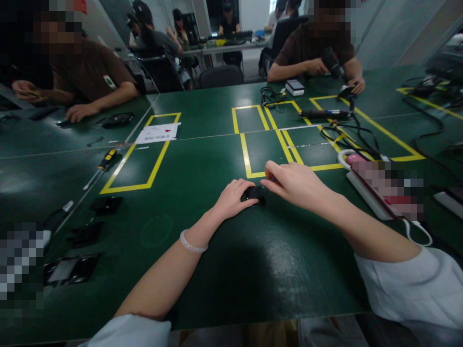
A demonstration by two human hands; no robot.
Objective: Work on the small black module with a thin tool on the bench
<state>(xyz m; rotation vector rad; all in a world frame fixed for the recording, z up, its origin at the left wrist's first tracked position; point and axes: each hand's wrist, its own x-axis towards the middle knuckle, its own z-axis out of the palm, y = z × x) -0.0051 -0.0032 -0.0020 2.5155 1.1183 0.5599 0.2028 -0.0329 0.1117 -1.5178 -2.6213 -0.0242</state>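
Observation:
A small black part (255, 193) lies on the green table, gripped at its left end by my left hand (235, 196), whose thumb curves along its near side. At its right end is my right hand (289, 180), with fingers curled closed; whatever they pinch is too small and hidden to name. Both hands are near the middle of the table, just in front of a yellow tape outline (248, 159).
Left are a yellow-black screwdriver (108, 158), a paper sheet (158, 133) and black parts (106, 205). A pink-white object (379, 190) and black cables (358, 140) lie right. Across the table, a person holds a power drill (332, 62); another sits at the left.

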